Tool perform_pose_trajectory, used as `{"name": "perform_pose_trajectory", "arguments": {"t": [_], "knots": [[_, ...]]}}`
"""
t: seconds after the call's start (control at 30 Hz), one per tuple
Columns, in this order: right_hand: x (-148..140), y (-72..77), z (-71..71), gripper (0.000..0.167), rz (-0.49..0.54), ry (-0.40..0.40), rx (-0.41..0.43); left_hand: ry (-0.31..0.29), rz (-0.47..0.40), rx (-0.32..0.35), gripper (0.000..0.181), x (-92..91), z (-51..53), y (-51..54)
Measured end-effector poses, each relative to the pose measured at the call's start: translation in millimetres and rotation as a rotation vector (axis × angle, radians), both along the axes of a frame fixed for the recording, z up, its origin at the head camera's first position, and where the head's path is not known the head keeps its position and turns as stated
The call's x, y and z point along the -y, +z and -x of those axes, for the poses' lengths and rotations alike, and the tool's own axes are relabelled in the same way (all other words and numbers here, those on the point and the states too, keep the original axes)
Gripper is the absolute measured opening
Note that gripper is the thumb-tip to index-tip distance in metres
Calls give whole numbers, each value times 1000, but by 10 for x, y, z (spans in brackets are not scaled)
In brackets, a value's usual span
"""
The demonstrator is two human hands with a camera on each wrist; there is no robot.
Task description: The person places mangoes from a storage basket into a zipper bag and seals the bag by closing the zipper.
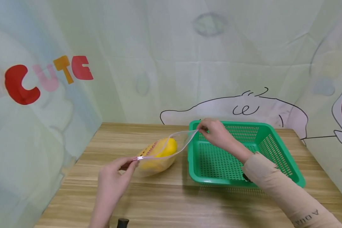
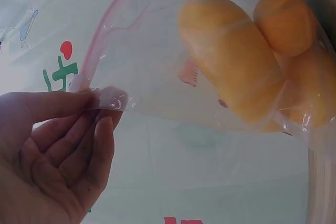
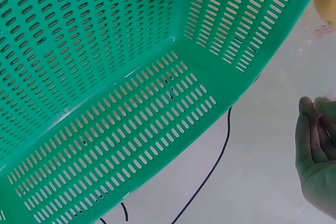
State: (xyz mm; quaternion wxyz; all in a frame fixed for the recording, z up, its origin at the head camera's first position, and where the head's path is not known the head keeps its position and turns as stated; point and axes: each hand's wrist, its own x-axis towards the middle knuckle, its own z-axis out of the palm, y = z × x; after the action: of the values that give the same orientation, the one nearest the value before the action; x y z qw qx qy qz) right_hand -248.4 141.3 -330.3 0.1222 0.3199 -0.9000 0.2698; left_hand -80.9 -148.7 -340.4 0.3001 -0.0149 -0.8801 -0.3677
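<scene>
A clear zip bag [image 1: 159, 164] with a pink-edged mouth holds several yellow, rounded objects [image 2: 226, 56] that look like mangoes or similar fruit; their exact kind is hard to tell through the plastic. My left hand [image 1: 115, 177] pinches the near left corner of the mouth, beside the white slider [image 1: 140, 157]. At the far right corner, my right hand [image 1: 216, 134] pinches the rim between thumb and fingers, above the left side of the green basket [image 1: 192, 167]. Between the hands the mouth gapes apart. Printed marks show on the bag's side.
The slotted plastic basket stands right of the bag on the wooden table [image 1: 88, 190]. A black round-topped object [image 1: 123, 223] shows at the bottom edge. Printed cloth walls [image 1: 131, 79] enclose the table at the back and sides.
</scene>
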Motion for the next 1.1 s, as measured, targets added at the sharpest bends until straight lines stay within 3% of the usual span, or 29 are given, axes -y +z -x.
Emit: {"name": "perform_pose_trajectory", "arguments": {"t": [0.37, 0.7, 0.97, 1.1], "knots": [[-10, 10, -52, 8, -3, 13, -10, 25, -22, 37, 9, 197, 95, 87], [2, 37, -129, 7, 3, 12, -3, 61, -116, 68, 8, 327, 164, 147], [16, 60, -195, 7, 3, -1, -39, 80, -172, 79, 9, 373, 196, 123], [27, 73, -219, 11, -5, -14, -47, 123, -194, 75, 9, 371, 227, 84]]}}
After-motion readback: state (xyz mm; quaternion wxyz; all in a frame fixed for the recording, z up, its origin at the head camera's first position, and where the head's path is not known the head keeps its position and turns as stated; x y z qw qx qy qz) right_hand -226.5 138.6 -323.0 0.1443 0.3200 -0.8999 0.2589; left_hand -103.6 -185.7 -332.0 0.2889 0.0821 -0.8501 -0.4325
